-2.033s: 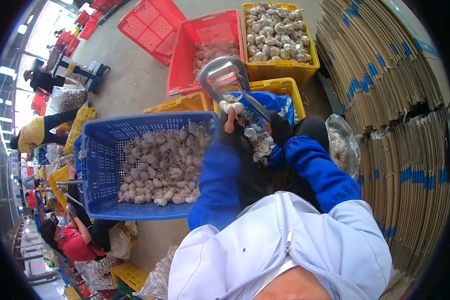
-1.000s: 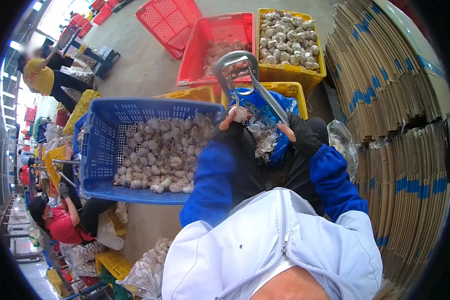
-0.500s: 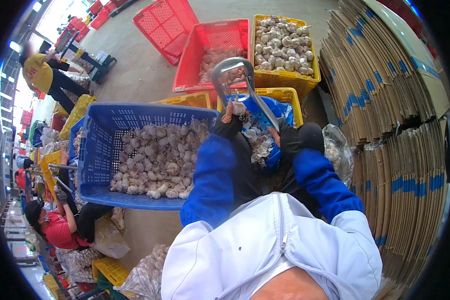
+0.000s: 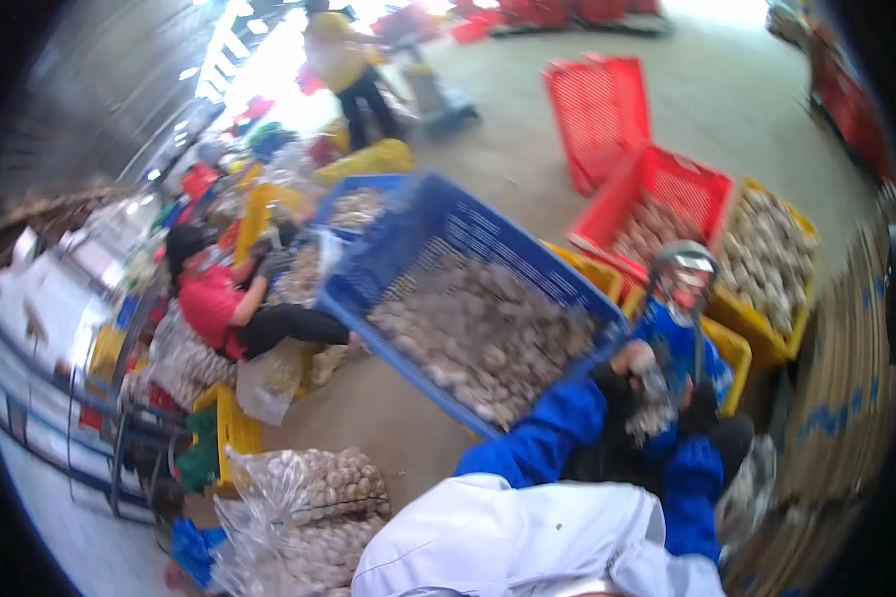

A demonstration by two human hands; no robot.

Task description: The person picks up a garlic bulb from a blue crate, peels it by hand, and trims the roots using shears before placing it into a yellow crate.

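Observation:
The view is blurred by motion. My left hand [image 4: 629, 360], in a dark glove with bare fingertips, is at the right corner of a blue crate [image 4: 418, 364] of garlic bulbs. Its fingers are closed around a pale thing that looks like a garlic bulb. My right hand [image 4: 695, 394] is lower and further right, beside the metal arm of a curved tool [image 4: 689, 261]; its fingers are smeared. Between and below both hands, pale garlic pieces [image 4: 651, 410] lie against blue plastic [image 4: 670, 338].
A red crate [image 4: 592, 225] and a yellow crate [image 4: 804, 323] of garlic stand beyond the tool. Stacked cardboard [image 4: 836, 378] is at right. A person in red [image 4: 214, 308] sits at left; another in yellow [image 4: 336, 55] stands behind. Bagged garlic [image 4: 314, 512] lies at lower left.
The head view has swung left, so the crates, tool and hands appear further right and tilted. The left hand still has its fingers around the pale bulb.

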